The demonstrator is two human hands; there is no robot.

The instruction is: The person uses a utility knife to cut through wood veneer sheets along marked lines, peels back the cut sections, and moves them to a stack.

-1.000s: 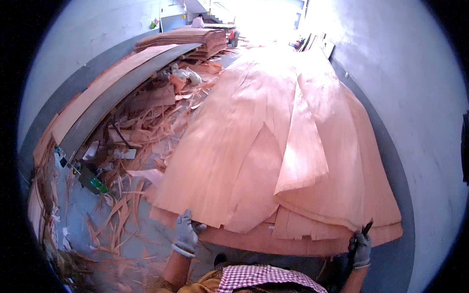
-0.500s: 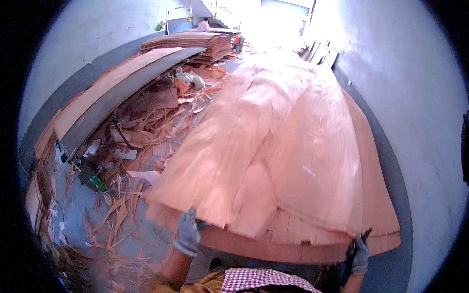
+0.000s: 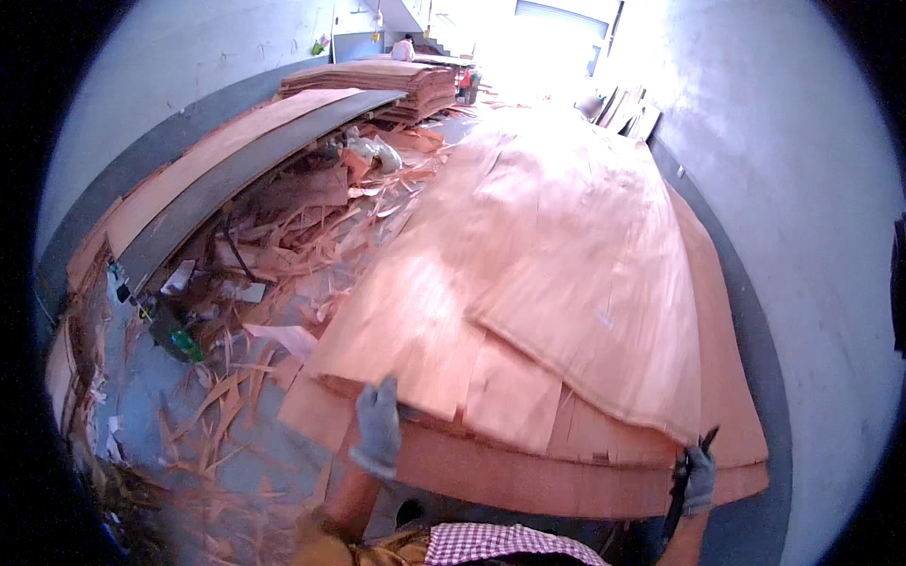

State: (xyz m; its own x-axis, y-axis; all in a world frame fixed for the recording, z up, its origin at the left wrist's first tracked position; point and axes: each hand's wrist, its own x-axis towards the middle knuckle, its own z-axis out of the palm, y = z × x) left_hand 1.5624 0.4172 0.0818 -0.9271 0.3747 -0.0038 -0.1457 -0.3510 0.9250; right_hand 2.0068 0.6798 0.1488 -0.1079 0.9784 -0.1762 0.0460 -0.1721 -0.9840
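Observation:
A wide stack of thin pinkish wood veneer sheets [image 3: 415, 330] spreads out before me, its near edges overlapping unevenly. My left hand [image 3: 379, 429], in a grey glove, is closed on the near left edge of an upper sheet, fingers on top. A loose overlapping veneer sheet [image 3: 604, 349] lies on the right, its near edge raised and slanting. Close to that sheet's near right corner is my right hand [image 3: 697, 479], also gloved. It is closed around a slim black tool [image 3: 678, 500] with a pointed end; its exact kind is unclear.
Torn veneer strips [image 3: 231, 396] litter the floor at left. Beyond them a long, dark-edged board stack [image 3: 217, 170] runs along the left wall. A taller veneer pile [image 3: 415, 90] stands farther back, near a person [image 3: 404, 49]. The right wall [image 3: 793, 208] closely flanks the stack.
My left hand has moved slightly right, bringing the sheet's edge with it. The right-hand sheet's near left corner has shifted up and left, uncovering more veneer. My right hand stays near the same corner.

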